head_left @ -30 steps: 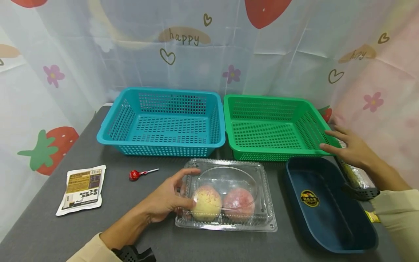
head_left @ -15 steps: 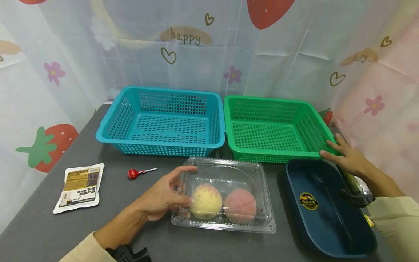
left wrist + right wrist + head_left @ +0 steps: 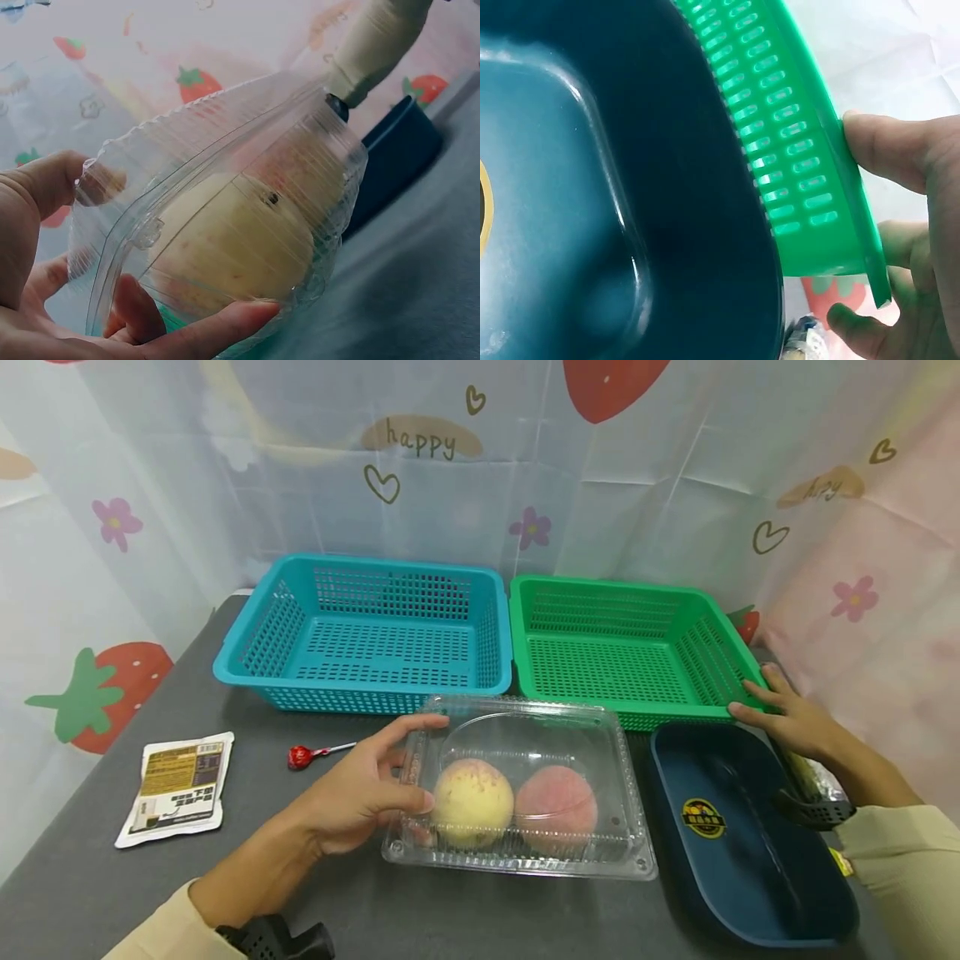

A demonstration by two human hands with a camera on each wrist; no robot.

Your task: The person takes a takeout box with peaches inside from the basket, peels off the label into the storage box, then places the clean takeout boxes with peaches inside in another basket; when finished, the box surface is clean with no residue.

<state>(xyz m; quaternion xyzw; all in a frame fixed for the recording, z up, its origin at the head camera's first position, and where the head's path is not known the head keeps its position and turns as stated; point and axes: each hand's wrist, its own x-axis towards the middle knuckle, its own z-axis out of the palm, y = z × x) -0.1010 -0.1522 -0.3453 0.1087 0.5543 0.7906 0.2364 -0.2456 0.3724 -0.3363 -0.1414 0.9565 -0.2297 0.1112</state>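
Observation:
My left hand (image 3: 360,793) grips the left side of a clear plastic clamshell box (image 3: 600,752), thumb in front and fingers round its edge. Two peaches sit inside it, a yellow peach (image 3: 472,802) and a pink peach (image 3: 557,810). In the left wrist view the yellow one (image 3: 232,240) fills most of the near end, its neighbour partly hidden behind. The box is raised and overlaps the baskets' front edges in the head view. My right hand (image 3: 802,718) touches the right front corner of the green basket (image 3: 705,708), fingers spread; its rim (image 3: 840,165) meets a fingertip in the right wrist view.
A blue basket (image 3: 360,687) stands beside the green one, before a printed curtain (image 3: 450,510). A dark blue basin (image 3: 750,852) is at the right, shiny packaging (image 3: 825,783) partly hidden behind it. A lollipop (image 3: 300,757) and a white pouch (image 3: 180,789) lie left on the grey table (image 3: 420,910).
My left hand has lifted the clamshell box with the peaches, bringing it up and toward the baskets. My right hand has shifted slightly at the green basket's corner.

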